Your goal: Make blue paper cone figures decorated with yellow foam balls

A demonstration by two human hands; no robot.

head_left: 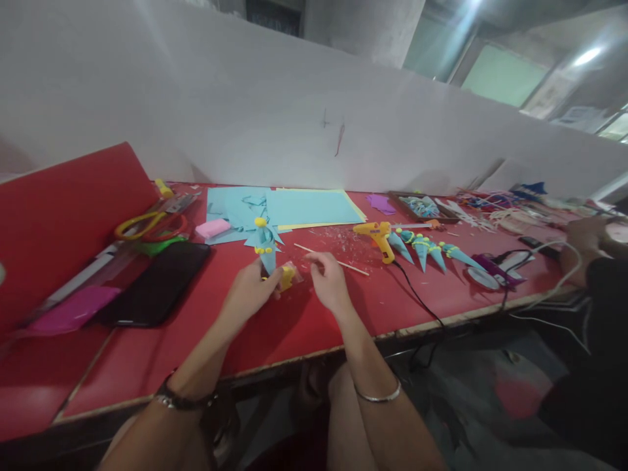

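My left hand is closed around a light blue paper cone, which stands point down and has small yellow balls along its rim and a larger yellow lump on top. A lump of yellow clay in clear wrapping is right beside those fingers; whether they touch it I cannot tell. My right hand hovers a little to the right, thumb and fingertips drawn together; anything tiny between them is hidden. Past its fingers lies a thin wooden stick. Several finished-looking blue cones with yellow balls lie further right.
A yellow glue gun with a black cord rests right of centre. Blue paper sheets lie at the back. Scissors, a black phone and a pink packet are on the left. Another person's arm is at far right.
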